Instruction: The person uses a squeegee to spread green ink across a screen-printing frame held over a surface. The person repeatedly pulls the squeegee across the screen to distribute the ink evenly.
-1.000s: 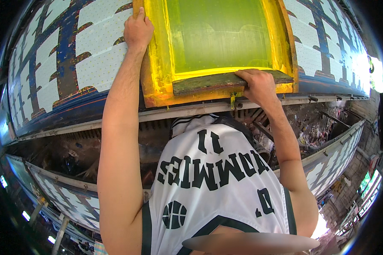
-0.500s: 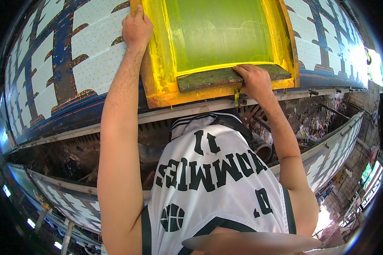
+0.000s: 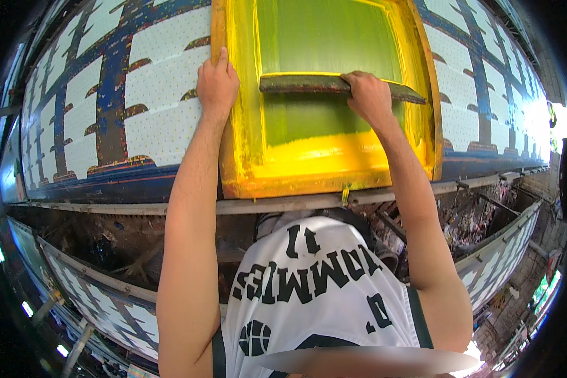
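A yellow-stained wooden screen-printing frame (image 3: 229,167) lies across the table in front of me, with a green mesh (image 3: 324,38) inside it. My left hand (image 3: 218,87) is closed on the frame's left side, its index finger stretched along the wood. Within the frame, my right hand (image 3: 369,96) grips a long dark squeegee (image 3: 305,84) near its right part. The squeegee lies crosswise on the mesh, with a thin line of yellow ink along its far edge. A wide band of yellow ink (image 3: 324,151) covers the near end of the screen.
White fabric pieces (image 3: 164,94) with small dots lie on the blue-stained table on both sides of the frame. A metal rail (image 3: 283,205) runs along the table's near edge. Below it is a littered gap (image 3: 466,220), and another long table (image 3: 101,302) stands behind me.
My right hand has pushed the squeegee away from me, from the frame's near end up the mesh, uncovering yellow ink. My left hand still grips the frame's left side. The view has shifted slightly.
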Available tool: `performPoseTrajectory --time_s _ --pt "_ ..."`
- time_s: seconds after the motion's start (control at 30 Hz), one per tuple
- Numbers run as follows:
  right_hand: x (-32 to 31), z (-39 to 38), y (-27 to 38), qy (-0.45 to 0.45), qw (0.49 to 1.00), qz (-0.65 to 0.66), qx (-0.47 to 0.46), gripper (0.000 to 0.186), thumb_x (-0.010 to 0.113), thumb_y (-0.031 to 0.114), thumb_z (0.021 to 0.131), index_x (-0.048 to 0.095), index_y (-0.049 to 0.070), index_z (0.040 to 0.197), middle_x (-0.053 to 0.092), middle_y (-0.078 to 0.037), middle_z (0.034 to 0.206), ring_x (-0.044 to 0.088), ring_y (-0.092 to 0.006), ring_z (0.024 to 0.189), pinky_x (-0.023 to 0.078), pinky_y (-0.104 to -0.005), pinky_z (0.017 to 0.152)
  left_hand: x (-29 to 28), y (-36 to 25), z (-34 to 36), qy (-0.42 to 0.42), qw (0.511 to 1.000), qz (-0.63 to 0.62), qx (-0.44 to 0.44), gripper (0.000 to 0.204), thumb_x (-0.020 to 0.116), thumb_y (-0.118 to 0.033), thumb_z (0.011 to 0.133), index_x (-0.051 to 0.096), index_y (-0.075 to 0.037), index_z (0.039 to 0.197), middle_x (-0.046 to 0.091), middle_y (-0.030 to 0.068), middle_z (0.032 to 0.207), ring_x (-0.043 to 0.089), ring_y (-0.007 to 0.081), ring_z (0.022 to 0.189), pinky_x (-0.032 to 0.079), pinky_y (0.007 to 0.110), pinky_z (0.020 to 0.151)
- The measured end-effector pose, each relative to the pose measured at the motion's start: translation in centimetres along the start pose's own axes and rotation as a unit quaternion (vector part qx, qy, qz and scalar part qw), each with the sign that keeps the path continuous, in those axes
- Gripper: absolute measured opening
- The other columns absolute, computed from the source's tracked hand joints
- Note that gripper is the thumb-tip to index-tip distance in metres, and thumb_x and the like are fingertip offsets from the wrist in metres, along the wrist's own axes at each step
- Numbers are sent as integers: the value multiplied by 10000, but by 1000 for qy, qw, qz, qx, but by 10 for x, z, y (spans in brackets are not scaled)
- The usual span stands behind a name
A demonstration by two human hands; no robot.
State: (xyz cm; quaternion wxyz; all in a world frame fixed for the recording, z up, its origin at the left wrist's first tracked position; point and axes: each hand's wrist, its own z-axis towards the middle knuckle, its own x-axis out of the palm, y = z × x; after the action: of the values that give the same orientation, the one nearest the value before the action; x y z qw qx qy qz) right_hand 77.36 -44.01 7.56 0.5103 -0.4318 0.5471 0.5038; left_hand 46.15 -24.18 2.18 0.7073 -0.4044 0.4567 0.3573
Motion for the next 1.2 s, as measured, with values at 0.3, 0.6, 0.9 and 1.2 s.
performPoseTrajectory --time_s 0.3,0.6,0.9,1.2 --pt "14 195 -78 -36 999 -38 -1 170 779 171 827 800 100 980 787 -178 951 783 -399 919 639 -524 789 0 -3 2 -1 999 32 -3 509 657 -240 1042 641 -162 1545 700 226 1212 670 423 1127 579 518 952" --pt "25 263 -104 -52 997 -56 -23 213 768 192 859 806 86 1040 800 -183 1006 788 -400 979 647 -521 845 2 -2 0 -13 1000 11 6 510 684 -219 1033 647 -180 1541 710 205 1245 683 403 1125 587 506 953" --pt "9 257 -115 -59 997 -12 -57 224 732 150 854 812 98 1057 794 -196 966 785 -420 939 641 -531 831 1 -1 1 -12 1000 24 -2 507 687 -209 1040 639 -180 1544 715 201 1291 688 415 1150 581 493 972" --pt "8 313 -130 -73 996 -50 14 205 734 163 827 843 84 982 797 -230 1000 785 -405 962 623 -531 855 3 0 0 -28 1000 0 -3 492 705 -236 1018 683 -190 1506 720 226 1271 684 409 1167 588 508 971"
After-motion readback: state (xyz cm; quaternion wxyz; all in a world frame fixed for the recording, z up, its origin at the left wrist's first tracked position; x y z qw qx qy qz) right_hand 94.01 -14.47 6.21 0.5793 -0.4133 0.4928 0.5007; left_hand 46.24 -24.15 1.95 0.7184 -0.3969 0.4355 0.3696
